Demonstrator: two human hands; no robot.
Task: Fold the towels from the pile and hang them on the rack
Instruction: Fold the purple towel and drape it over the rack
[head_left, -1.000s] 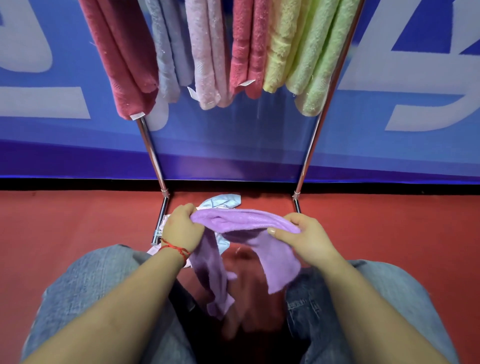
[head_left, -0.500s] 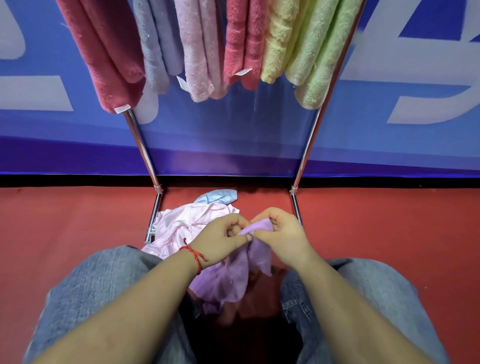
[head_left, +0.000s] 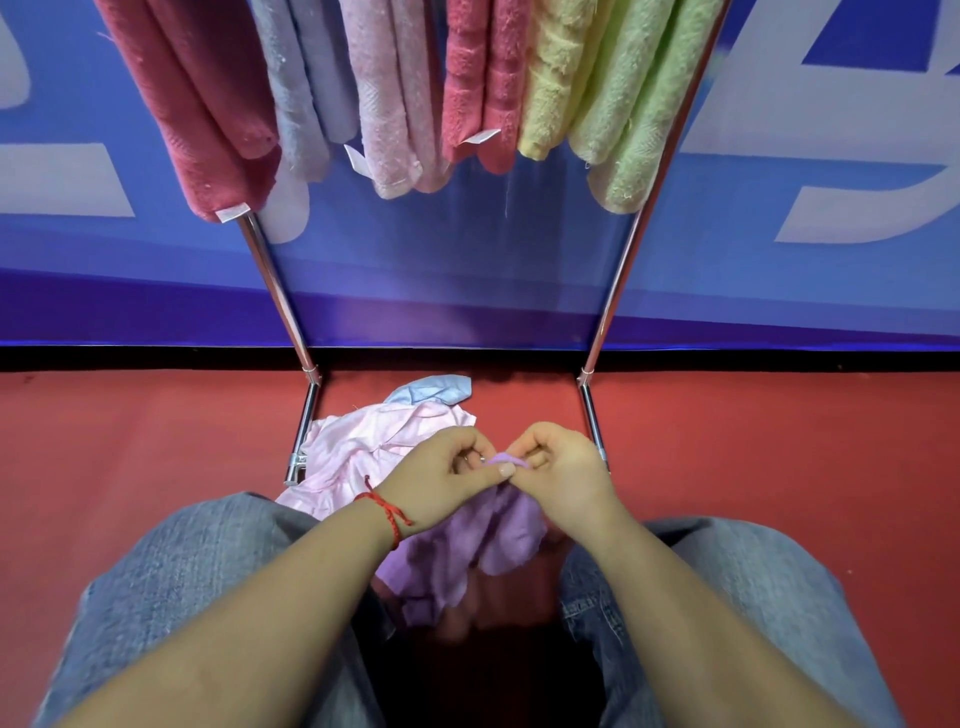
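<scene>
I see the rack (head_left: 280, 291) at the carpet's (head_left: 130, 467) far edge, its top bar cut off, folded towels (head_left: 467, 88) hanging from it. The pile (head_left: 363, 447) lies between its feet. Nearer me, the lilac towel (head_left: 467, 551) droops between my knees, its upper edge hidden by my fists. My left hand (head_left: 441, 478) and right hand (head_left: 561, 467) pinch its top, knuckles touching. A second ago they held it spread wide apart.
</scene>
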